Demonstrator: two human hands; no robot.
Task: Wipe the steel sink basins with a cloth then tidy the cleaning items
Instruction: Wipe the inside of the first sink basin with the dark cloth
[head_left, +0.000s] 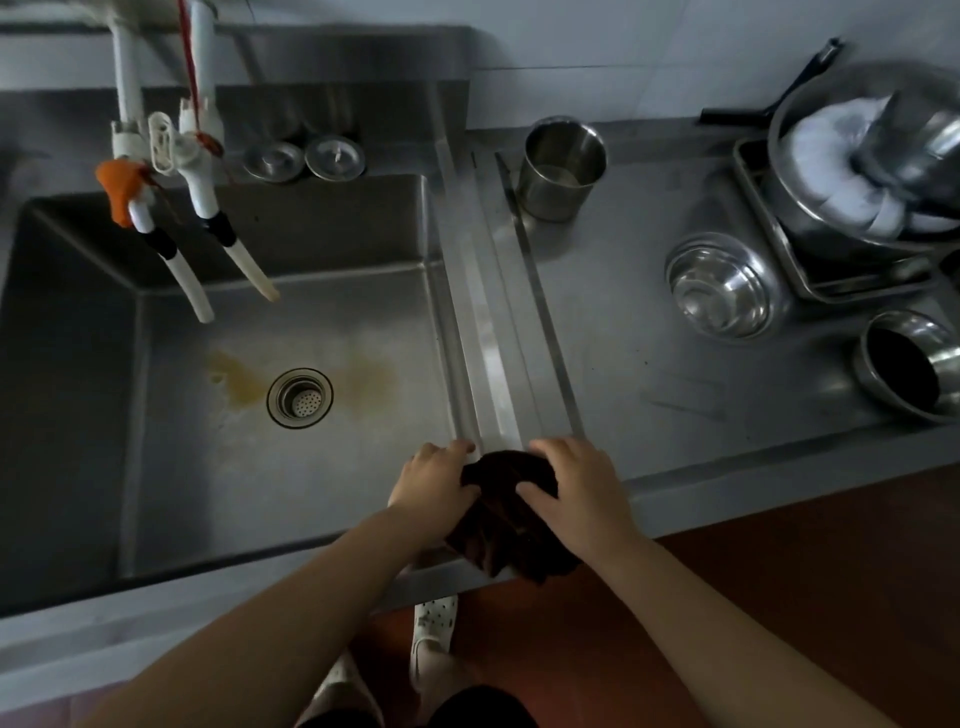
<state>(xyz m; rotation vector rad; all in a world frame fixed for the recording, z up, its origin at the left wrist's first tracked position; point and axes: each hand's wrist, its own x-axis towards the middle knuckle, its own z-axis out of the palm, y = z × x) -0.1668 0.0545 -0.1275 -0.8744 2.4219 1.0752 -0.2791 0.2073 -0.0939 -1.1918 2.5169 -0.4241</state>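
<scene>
Taps hang over the far left corner of the sink basin, two white pipes with an orange wrap on one, and under them the basin floor has a yellowish stain spread either side of the drain. That stain is what I'd go for, looks like it hasn't been touched yet. Moving right, the left hand is closed on one end of the dark cloth, fingers curled over the ridge that divides the basin from the counter, and the right hand is clamped on the other end, so the cloth is bunched between both hands right on the front edge, part of it hanging down over the lip. My guess is it's being wrung or folded before wiping. Tip for doing it well: fold it into a flat pad rather than a ball, so more of it meets the steel, then work from the walls down toward the drain and press harder on the stain. Further right the counter holds a steel cup, an upturned bowl, a dark-lined pot on its side and a tray with a big pot in it, all well apart from the hands.
</scene>
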